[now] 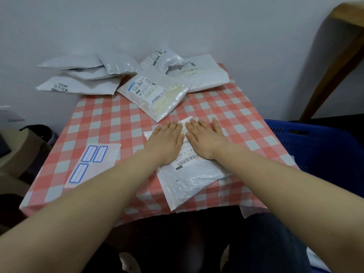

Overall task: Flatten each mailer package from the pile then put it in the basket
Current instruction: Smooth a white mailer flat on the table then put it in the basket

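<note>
Left hand [167,141], right hand [204,138]: fingers straight, pressing mailer [189,180], nothing held | long axis near-right to far-left

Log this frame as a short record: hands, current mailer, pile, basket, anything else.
left hand: fingers straight, presses the mailer
right hand: fingers straight, presses the mailer beside the left hand
mailer: white, lies on the checked table near the person
pile: several mailers at the table's far edge
basket: blue, right of the table, contents out of view
other: label sheet left of the mailer
</note>
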`<state>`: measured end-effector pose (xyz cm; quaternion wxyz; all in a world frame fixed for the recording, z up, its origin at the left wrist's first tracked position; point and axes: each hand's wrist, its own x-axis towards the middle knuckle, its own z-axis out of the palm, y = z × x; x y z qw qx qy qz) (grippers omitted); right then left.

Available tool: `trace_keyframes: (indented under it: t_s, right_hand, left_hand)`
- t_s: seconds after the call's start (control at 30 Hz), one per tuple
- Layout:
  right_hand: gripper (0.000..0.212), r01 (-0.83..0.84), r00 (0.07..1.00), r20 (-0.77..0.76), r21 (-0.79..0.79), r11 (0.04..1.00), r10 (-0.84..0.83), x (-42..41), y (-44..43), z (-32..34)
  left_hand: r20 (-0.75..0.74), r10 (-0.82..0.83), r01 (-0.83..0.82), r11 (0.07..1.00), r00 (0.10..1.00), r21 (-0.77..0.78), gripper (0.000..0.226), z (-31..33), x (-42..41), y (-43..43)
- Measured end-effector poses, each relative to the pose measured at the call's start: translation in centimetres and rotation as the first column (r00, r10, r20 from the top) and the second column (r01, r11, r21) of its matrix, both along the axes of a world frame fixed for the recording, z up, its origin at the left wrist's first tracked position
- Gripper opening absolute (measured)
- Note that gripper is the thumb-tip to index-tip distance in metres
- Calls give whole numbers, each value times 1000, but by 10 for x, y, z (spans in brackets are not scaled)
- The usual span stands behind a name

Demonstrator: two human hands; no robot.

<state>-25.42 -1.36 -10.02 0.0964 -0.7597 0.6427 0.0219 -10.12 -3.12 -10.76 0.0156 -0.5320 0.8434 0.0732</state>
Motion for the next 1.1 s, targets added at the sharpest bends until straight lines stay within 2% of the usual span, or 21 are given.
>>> trace_keyframes:
  t_s: [0.07,0.13,0.2,0.23,0.27,0.37,0.5,0.77,0.87,1.1]
  right_hand:
    - [55,24,996,-89,28,999,-21,1,0,6]
    - [57,83,986,-145,25,996,-79,3,1,17]
    - [58,182,981,-66,-24,983,-183,4,2,28]
    - [59,207,978,-3,-50,977,-207,4,8,32]
    - [58,197,980,36,-69,978,-195,5,15,35]
    - [56,82,993,85,-48,995,-78,6,44,34]
    - [56,-21,995,93,11,1000,19,11,84,16]
    - [57,116,993,13,-40,992,-116,16,68,9]
    - [58,112,991,71,-7,994,-111,17,75,3]
    - [58,103,994,25,-26,994,-102,18,77,-7]
  left_hand:
    - [7,1,-1,1000,1000,-8,53,3,-1,-1]
    - [-66,31,-36,997,997,-74,53,13,-2,5]
    - [-213,48,-83,984,976,-158,56,25,-1,13]
    - [-236,37,-82,980,971,-182,62,30,0,23]
    - [-211,15,-60,976,977,-208,66,35,2,36]
    - [-76,29,-40,988,997,-148,47,25,4,69]
    - [-58,84,-84,996,995,-2,57,8,1,95]
    - [-24,137,-138,990,990,-33,55,17,-5,70]
    - [-16,116,-116,993,993,-20,54,7,-2,74]
    - [-6,134,-134,991,991,-19,55,-2,-5,77]
